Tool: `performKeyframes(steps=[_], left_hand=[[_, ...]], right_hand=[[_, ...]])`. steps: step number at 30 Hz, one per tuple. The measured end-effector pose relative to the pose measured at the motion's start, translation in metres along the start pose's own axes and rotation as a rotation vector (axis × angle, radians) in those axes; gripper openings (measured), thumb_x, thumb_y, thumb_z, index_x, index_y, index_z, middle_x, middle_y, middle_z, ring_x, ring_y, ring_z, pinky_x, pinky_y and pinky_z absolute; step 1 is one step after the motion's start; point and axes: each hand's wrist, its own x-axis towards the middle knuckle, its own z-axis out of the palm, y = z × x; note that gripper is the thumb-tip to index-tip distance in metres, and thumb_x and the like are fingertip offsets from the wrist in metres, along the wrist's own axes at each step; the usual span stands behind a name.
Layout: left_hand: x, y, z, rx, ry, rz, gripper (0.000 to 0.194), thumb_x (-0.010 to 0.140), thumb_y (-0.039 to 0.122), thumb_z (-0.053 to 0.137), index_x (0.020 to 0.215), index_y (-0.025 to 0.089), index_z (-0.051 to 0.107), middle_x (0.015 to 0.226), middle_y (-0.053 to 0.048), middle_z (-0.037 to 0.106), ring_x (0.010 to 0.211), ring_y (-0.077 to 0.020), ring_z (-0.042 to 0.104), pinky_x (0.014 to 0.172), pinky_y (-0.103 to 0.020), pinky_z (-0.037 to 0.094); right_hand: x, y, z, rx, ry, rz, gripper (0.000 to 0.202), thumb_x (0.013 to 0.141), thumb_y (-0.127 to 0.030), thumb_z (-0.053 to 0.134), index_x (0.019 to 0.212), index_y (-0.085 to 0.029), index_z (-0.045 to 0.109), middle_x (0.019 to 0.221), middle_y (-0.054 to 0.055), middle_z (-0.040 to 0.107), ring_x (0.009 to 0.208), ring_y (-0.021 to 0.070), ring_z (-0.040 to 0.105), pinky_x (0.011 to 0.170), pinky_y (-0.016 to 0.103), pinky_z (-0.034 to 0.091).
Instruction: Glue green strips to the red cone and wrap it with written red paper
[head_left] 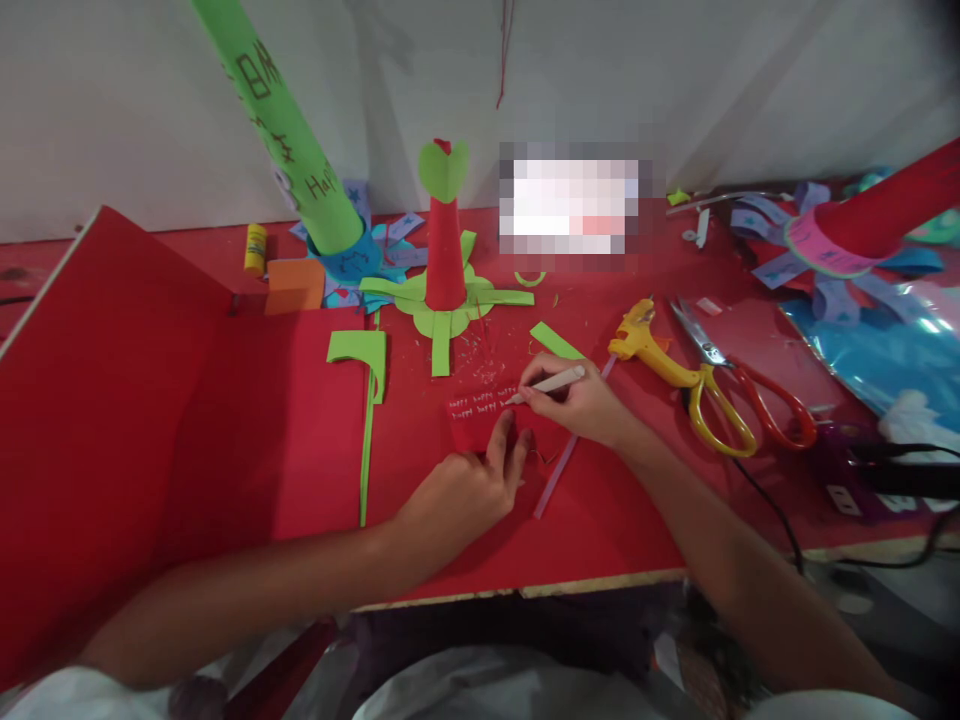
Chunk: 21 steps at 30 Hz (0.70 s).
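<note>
Near the front of the red table, a small piece of red paper [471,424] lies flat, with two rows of white handwriting across its upper part. My right hand [581,402] grips a white marker pen [559,380], its tip touching the paper at the end of the second row. Below the writing, my left hand [480,480] rests on the paper with fingers stretched out, pressing it down; some fingers are hidden. A red paper cone on a green paper base [445,265], topped with a green heart shape, stands just beyond the paper.
To the right lie a yellow glue gun [649,345] with a glue stick and scissors [720,375] with red and yellow handles. A tall green paper tube [300,165] and a glue stick tube [256,250] are at back left. A large red sheet [97,420] rises at left.
</note>
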Motion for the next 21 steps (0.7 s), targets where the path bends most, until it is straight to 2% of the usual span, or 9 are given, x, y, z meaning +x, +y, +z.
performKeyframes(steps=[12,21], left_hand=[[0.0004,-0.0002,-0.0033,-0.055,-0.016,-0.01,0.052,0.103,0.015,0.048,0.154,0.007,0.048,0.149,-0.037,0.047,0.054,-0.0149,0.069,0.046,-0.027,0.053],[-0.0001,-0.0009,-0.0048,-0.033,-0.035,0.002,0.052,0.103,0.014,0.045,0.155,0.007,0.046,0.151,-0.036,0.045,0.054,-0.0144,0.068,0.045,-0.026,0.051]], right_hand=[[0.0001,-0.0024,-0.0003,-0.034,0.006,0.028,0.013,0.089,-0.031,0.065,0.081,-0.021,0.062,0.068,-0.002,0.06,0.061,0.0119,0.05,0.055,0.024,0.037],[0.0001,-0.0028,-0.0013,-0.064,0.078,0.019,0.014,0.089,-0.031,0.065,0.079,-0.021,0.061,0.067,-0.003,0.06,0.06,0.0121,0.049,0.056,0.026,0.037]])
